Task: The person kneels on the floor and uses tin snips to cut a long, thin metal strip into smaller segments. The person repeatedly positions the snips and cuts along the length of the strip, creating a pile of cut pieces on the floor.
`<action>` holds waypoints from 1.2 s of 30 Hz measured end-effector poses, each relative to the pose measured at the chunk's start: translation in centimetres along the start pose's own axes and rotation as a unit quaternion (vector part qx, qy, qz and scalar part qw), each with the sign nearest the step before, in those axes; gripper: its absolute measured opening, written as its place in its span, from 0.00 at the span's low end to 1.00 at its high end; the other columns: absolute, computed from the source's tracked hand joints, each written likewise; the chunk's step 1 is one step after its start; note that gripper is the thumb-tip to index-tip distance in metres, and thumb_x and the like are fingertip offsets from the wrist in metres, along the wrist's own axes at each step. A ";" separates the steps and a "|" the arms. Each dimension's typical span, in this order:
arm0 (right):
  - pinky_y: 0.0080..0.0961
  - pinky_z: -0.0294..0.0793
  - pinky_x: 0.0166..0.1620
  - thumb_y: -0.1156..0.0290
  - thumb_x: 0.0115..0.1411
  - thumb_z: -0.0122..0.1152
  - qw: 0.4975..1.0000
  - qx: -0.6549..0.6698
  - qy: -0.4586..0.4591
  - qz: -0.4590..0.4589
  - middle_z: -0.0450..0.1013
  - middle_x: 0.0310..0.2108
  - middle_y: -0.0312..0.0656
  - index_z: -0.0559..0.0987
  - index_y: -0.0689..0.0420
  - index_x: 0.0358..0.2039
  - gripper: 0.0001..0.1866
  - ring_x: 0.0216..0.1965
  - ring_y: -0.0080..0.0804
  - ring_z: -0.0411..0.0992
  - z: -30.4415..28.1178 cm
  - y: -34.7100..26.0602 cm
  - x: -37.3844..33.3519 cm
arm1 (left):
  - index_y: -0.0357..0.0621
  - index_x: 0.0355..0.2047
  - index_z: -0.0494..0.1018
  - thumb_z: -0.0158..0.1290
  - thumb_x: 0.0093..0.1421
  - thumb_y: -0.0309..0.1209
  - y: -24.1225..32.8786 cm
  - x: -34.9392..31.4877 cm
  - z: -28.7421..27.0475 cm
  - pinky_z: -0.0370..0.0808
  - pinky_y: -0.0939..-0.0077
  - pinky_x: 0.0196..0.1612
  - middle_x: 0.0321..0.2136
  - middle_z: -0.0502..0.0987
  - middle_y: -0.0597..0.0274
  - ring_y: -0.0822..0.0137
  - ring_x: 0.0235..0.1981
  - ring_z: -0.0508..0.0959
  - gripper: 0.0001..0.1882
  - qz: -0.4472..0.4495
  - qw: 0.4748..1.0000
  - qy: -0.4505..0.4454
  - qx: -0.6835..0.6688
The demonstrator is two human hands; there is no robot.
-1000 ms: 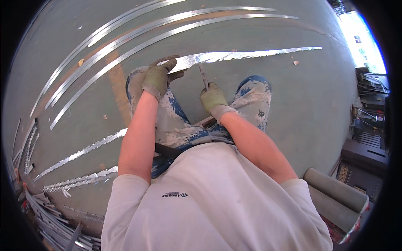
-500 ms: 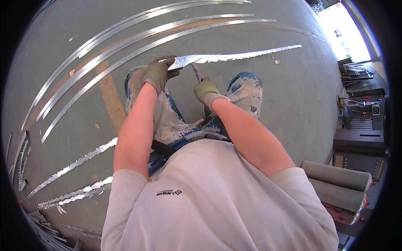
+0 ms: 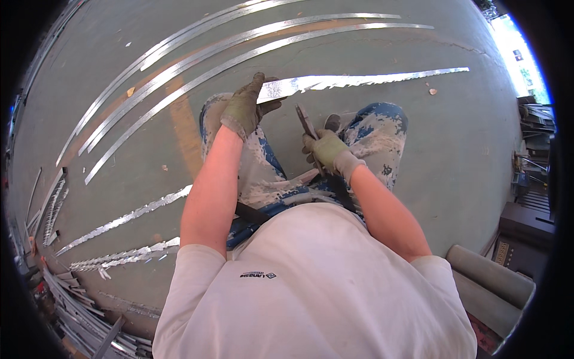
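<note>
My left hand (image 3: 244,112), in an olive work glove, grips the wide end of a shiny sheet-metal strip (image 3: 353,79) between thumb and fingers. The strip stretches off to the right, with a jagged lower edge and a narrow far end. My gloved right hand (image 3: 330,151) is closed round a pair of dark tin snips (image 3: 306,121), whose jaws point up and left. These jaws are below the strip and apart from it. Both hands are above my spread knees in camouflage trousers (image 3: 382,128).
Several long flat metal strips (image 3: 263,49) lie in curves on the grey floor ahead. Jagged strips (image 3: 131,216) lie to my left, near a heap of metal lengths (image 3: 89,317). At the right are grey cylinders (image 3: 490,278) and a dark cabinet (image 3: 526,227).
The snips have dropped down and away from the strip's lower edge. My view has turned, shifting the scene to the right. The left hand keeps its hold on the strip.
</note>
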State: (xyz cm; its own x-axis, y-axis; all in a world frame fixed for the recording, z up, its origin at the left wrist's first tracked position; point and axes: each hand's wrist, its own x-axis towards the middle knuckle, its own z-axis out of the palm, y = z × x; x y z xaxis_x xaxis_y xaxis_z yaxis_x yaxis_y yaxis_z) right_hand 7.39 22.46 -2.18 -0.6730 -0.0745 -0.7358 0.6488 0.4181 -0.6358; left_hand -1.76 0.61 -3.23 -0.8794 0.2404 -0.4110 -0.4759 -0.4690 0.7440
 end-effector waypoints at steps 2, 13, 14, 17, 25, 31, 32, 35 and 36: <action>0.32 0.79 0.34 0.55 0.72 0.58 0.998 0.045 -0.038 0.001 0.81 0.37 0.43 0.77 0.61 0.52 0.21 0.33 0.30 0.78 0.8 0.1 -0.8 | 0.30 0.55 0.75 0.44 0.76 0.46 0.2 -0.1 0.1 0.88 0.66 0.47 0.49 0.81 0.47 0.55 0.47 0.84 0.27 -0.005 1.000 0.002 -0.009; 0.27 0.77 0.34 0.51 0.72 0.59 0.986 0.076 -0.138 -0.054 0.78 0.34 0.36 0.78 0.61 0.51 0.23 0.31 0.24 0.75 2.4 -0.9 0.2 | 0.25 0.55 0.73 0.45 0.76 0.50 0.5 0.0 0.2 0.84 0.59 0.52 0.50 0.80 0.44 0.49 0.48 0.83 0.32 -0.006 0.998 0.006 -0.067; 0.26 0.76 0.34 0.51 0.72 0.59 0.985 0.086 -0.141 -0.057 0.78 0.33 0.36 0.78 0.60 0.50 0.23 0.31 0.23 0.74 2.5 -1.1 0.1 | 0.25 0.55 0.73 0.45 0.76 0.50 0.4 0.1 0.0 0.83 0.59 0.53 0.51 0.80 0.44 0.50 0.48 0.83 0.32 -0.004 0.999 0.006 -0.051; 0.25 0.76 0.33 0.51 0.72 0.59 0.980 0.120 -0.146 -0.063 0.77 0.33 0.35 0.78 0.60 0.49 0.23 0.30 0.22 0.73 2.9 -1.8 -0.1 | 0.27 0.55 0.75 0.44 0.76 0.50 0.3 -0.1 0.5 0.83 0.61 0.52 0.49 0.81 0.46 0.54 0.47 0.83 0.31 -0.002 1.000 0.011 -0.023; 0.25 0.70 0.25 0.56 0.71 0.60 0.978 0.138 -0.136 -0.071 0.73 0.29 0.34 0.78 0.57 0.46 0.16 0.24 0.22 0.69 3.7 -2.6 -0.4 | 0.30 0.53 0.76 0.42 0.77 0.49 0.4 -0.3 1.0 0.83 0.65 0.49 0.46 0.83 0.50 0.58 0.44 0.84 0.30 -0.001 0.999 0.016 -0.045; 0.23 0.64 0.22 0.61 0.68 0.63 0.915 0.340 -0.216 0.015 0.68 0.25 0.32 0.77 0.55 0.43 0.12 0.21 0.20 0.65 3.6 -2.8 -1.1 | 0.31 0.54 0.76 0.42 0.77 0.47 0.5 -0.5 1.1 0.84 0.68 0.48 0.46 0.83 0.51 0.60 0.44 0.84 0.28 0.016 1.000 0.008 0.003; 0.23 0.64 0.21 0.61 0.67 0.64 0.925 0.322 -0.199 0.021 0.69 0.25 0.32 0.77 0.55 0.43 0.12 0.21 0.20 0.65 3.6 -3.0 -1.3 | 0.31 0.54 0.76 0.44 0.77 0.45 0.5 -0.7 1.2 0.84 0.70 0.47 0.46 0.83 0.50 0.60 0.43 0.85 0.26 0.027 0.998 0.018 0.051; 0.27 0.67 0.23 0.61 0.64 0.65 0.958 0.250 -0.142 0.019 0.71 0.27 0.35 0.78 0.57 0.44 0.14 0.22 0.24 0.67 4.4 -3.6 -1.6 | 0.30 0.54 0.76 0.49 0.75 0.39 0.1 -1.1 1.3 0.85 0.72 0.44 0.46 0.83 0.49 0.59 0.41 0.86 0.21 0.045 0.992 0.042 0.110; 0.29 0.69 0.25 0.61 0.64 0.65 0.969 0.216 -0.120 0.001 0.73 0.28 0.39 0.79 0.58 0.44 0.15 0.22 0.29 0.69 4.9 -3.2 -1.1 | 0.30 0.54 0.76 0.51 0.74 0.37 -0.2 -0.9 1.3 0.86 0.72 0.42 0.45 0.83 0.49 0.59 0.40 0.86 0.20 0.046 0.995 0.044 0.077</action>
State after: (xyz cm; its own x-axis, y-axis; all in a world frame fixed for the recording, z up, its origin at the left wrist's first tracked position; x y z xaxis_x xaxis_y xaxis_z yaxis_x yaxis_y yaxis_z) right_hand 7.76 16.72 -0.48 -0.6035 -0.3034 -0.7374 0.7728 0.0052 -0.6346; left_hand -0.95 1.61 -2.31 -0.9182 0.1244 -0.3762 -0.3954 -0.3488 0.8497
